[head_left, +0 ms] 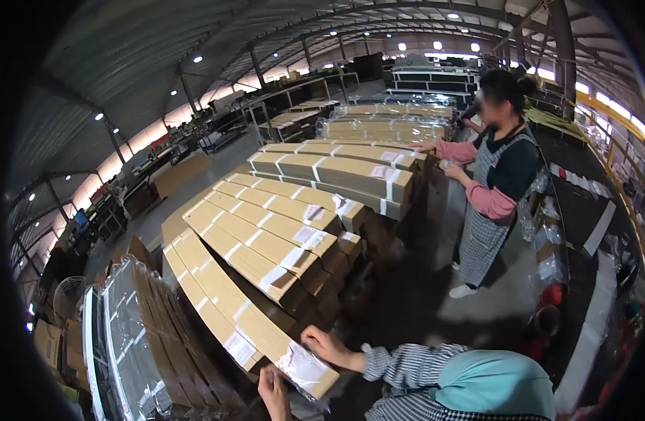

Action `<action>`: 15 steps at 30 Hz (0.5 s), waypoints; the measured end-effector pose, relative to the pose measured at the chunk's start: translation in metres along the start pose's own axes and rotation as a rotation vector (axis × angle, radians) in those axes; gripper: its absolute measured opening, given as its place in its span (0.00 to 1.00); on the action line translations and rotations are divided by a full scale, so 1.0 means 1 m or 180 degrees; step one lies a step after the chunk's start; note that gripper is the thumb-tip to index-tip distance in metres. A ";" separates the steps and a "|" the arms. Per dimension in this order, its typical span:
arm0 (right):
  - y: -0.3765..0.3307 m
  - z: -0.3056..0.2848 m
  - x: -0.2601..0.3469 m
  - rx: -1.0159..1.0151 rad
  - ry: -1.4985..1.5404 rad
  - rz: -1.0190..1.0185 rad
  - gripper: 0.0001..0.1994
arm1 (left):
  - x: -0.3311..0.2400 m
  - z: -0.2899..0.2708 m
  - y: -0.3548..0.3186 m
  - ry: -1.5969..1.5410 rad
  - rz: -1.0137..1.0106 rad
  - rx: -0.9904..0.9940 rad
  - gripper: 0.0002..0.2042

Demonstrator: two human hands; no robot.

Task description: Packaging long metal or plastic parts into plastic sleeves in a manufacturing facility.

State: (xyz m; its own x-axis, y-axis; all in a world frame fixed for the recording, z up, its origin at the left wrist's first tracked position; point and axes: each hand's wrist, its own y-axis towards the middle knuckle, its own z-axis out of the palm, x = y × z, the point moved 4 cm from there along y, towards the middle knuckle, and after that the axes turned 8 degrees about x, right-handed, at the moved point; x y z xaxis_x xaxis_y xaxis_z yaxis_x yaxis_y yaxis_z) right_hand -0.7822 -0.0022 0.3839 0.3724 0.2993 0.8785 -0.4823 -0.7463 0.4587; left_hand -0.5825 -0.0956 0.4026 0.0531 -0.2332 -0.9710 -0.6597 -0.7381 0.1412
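Note:
A long brown cardboard box (256, 326) with white straps runs away from me, and a clear plastic pouch with a white paper (301, 365) lies on its near end. My left hand (273, 393) is at the left edge of that end, fingers curled and closed beside the pouch. Over the right edge, my right hand (327, 346) has its fingers bent and pressed together near the pouch's upper corner. What either hand pinches is too small to make out. On the neighbouring box to the left is a printed white label (239, 346).
Stacks of strapped long boxes (266, 231) fan out ahead, with plastic-wrapped ones (385, 126) behind. Wrapped upright bundles (140, 344) stand on the left. A co-worker (501, 175) in a checked apron stands at the far boxes. A dark bench (582, 224) lines the right.

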 end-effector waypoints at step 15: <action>-0.049 0.007 -0.041 0.0278 -0.0363 0.1061 0.17 | 0.071 0.082 -0.040 -0.2142 -0.0636 -0.1686 0.17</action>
State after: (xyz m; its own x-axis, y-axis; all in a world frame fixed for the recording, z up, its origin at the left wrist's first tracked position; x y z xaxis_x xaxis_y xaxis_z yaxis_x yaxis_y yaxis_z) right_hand -0.7678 0.0184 0.3247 0.2947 -0.0336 0.9550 -0.5244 -0.8412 0.1322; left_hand -0.6138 -0.0304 0.3118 -0.4331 0.2310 -0.8712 -0.2418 -0.9609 -0.1346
